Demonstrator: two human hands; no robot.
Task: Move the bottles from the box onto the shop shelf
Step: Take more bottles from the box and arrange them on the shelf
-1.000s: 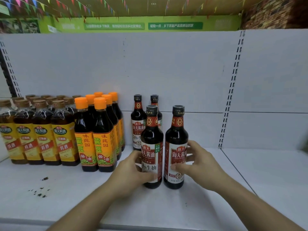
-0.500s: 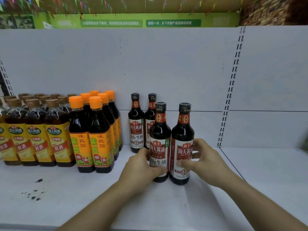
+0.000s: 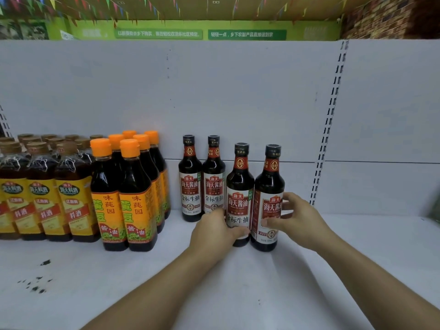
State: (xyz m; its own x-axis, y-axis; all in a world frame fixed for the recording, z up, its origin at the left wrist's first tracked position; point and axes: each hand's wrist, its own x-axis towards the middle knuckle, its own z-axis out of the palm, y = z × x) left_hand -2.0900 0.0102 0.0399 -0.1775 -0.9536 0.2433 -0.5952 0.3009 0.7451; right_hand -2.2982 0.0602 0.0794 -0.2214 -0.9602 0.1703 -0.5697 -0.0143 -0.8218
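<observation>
Two dark soy sauce bottles with black caps stand upright side by side on the white shelf (image 3: 238,294). My left hand (image 3: 215,232) grips the left bottle (image 3: 240,186) low on its label. My right hand (image 3: 294,216) grips the right bottle (image 3: 269,184) at its label, thumb in front and fingers behind. Two more bottles of the same kind (image 3: 190,179) (image 3: 213,179) stand just behind and to the left, near the back wall. The box is out of view.
Orange-capped dark bottles (image 3: 129,198) stand in rows to the left, with yellow-labelled cooking wine bottles (image 3: 45,194) further left. A slotted upright (image 3: 329,120) divides the back panel. Dark specks (image 3: 35,282) mark the shelf front left. Bare shelf (image 3: 369,234) extends right.
Both hands have pushed the two front bottles deeper onto the shelf, closer to the two at the back. The view has shifted a little to the left.
</observation>
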